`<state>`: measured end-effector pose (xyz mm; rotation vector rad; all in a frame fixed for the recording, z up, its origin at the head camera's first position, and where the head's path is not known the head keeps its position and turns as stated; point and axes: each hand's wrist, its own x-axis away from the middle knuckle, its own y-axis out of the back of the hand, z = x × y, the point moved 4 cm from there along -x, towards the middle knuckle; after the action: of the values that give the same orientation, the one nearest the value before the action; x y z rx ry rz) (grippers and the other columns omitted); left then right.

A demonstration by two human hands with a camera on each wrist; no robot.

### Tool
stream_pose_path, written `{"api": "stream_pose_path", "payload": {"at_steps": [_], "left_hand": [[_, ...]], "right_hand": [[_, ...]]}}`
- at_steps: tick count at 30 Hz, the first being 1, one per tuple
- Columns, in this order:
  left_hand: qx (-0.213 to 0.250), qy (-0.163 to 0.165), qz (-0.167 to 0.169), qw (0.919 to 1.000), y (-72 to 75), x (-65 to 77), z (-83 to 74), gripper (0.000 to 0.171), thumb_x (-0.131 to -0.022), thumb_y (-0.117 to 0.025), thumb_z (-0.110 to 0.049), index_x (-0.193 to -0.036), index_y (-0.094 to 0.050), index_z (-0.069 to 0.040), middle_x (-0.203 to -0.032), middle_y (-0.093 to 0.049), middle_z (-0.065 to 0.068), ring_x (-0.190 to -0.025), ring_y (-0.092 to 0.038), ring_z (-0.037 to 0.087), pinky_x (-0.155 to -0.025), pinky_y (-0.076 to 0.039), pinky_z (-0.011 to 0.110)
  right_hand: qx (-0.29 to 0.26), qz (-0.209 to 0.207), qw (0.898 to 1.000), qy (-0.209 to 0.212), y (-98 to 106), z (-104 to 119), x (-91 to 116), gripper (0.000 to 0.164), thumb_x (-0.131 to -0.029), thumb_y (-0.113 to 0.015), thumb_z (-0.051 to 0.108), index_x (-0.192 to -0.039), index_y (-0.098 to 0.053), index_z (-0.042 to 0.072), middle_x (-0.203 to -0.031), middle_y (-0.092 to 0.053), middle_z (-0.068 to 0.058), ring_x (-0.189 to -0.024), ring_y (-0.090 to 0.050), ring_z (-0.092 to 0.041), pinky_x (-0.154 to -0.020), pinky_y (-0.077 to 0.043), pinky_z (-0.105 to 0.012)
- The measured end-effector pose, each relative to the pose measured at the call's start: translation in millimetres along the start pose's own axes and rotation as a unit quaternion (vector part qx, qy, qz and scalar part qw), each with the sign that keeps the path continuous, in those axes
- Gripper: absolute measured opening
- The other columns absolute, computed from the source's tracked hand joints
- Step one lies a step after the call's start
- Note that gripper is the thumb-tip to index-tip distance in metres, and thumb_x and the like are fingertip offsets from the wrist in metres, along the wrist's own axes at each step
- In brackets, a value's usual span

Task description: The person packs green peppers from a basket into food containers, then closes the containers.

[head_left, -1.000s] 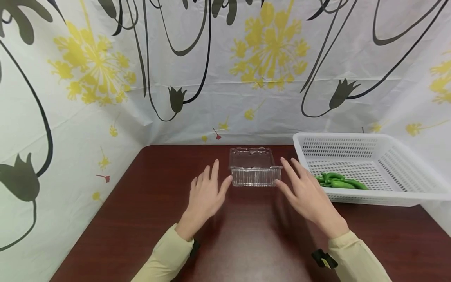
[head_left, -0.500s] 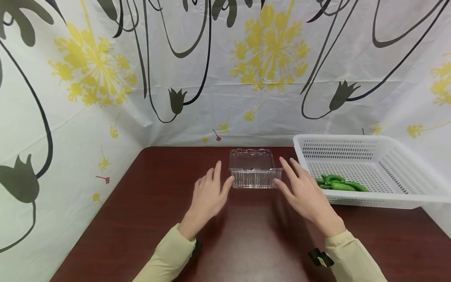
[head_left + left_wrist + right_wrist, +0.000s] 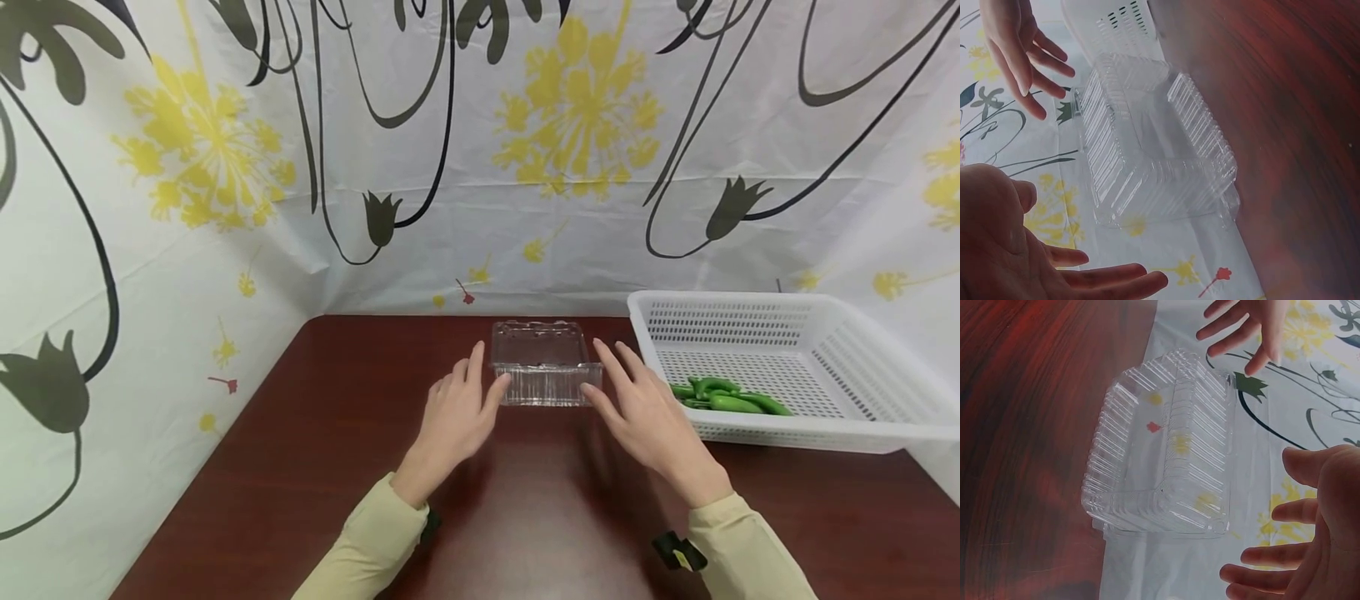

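A clear plastic clamshell box (image 3: 547, 385) stands on the table with its lid raised at the back. On its left my left hand (image 3: 456, 412) hovers with straight fingers, the thumb overlapping the box's front left corner in the head view. My right hand (image 3: 648, 417) is spread at the opposite side, thumb beside the front right corner. Both palms face the box. In the left wrist view, a gap shows between the left hand (image 3: 1016, 250) and the ribbed box wall (image 3: 1107, 156). The right wrist view likewise shows the right hand (image 3: 1310, 531) apart from it. Neither hand holds anything.
To the right stands a white perforated plastic basket (image 3: 810, 429) with several green peppers (image 3: 738, 402) in its near left corner. The dark red-brown table (image 3: 330, 450) ends at a patterned white cloth (image 3: 420, 283) behind and at the sides.
My left hand has moved a little right, closer to the box. The right hand has shifted slightly left. The box has stayed in place on the table.
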<state>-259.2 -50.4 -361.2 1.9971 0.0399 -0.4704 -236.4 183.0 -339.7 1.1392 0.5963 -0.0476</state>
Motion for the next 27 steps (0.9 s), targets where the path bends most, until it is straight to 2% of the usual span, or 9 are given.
{"api": "stream_pose_path", "payload": {"at_steps": [12,27], "left_hand": [[0.011,-0.017,0.001,0.9998,-7.6,-0.8,-6.0,0.069,-0.093,-0.024,-0.058,-0.146,-0.02,-0.014,-0.128,-0.048,0.015,-0.111,-0.052,0.032,-0.096,-0.036,0.048],[0.012,-0.028,0.038,0.9988,-15.0,-3.4,-13.3,0.065,-0.095,-0.019,-0.056,-0.145,-0.022,-0.015,-0.127,-0.048,0.015,-0.112,-0.051,0.03,-0.096,-0.036,0.047]], "right_hand": [[0.003,0.0,1.0,0.003,-5,-1,-1,0.063,-0.092,-0.05,0.043,-0.144,-0.028,0.015,-0.138,-0.032,-0.026,-0.118,-0.04,-0.045,-0.093,-0.032,-0.058],[-0.002,0.003,1.0,0.005,-13,0,-3,0.059,-0.092,-0.051,0.039,-0.141,-0.033,0.013,-0.136,-0.035,-0.026,-0.113,-0.045,-0.045,-0.092,-0.034,-0.056]]}}
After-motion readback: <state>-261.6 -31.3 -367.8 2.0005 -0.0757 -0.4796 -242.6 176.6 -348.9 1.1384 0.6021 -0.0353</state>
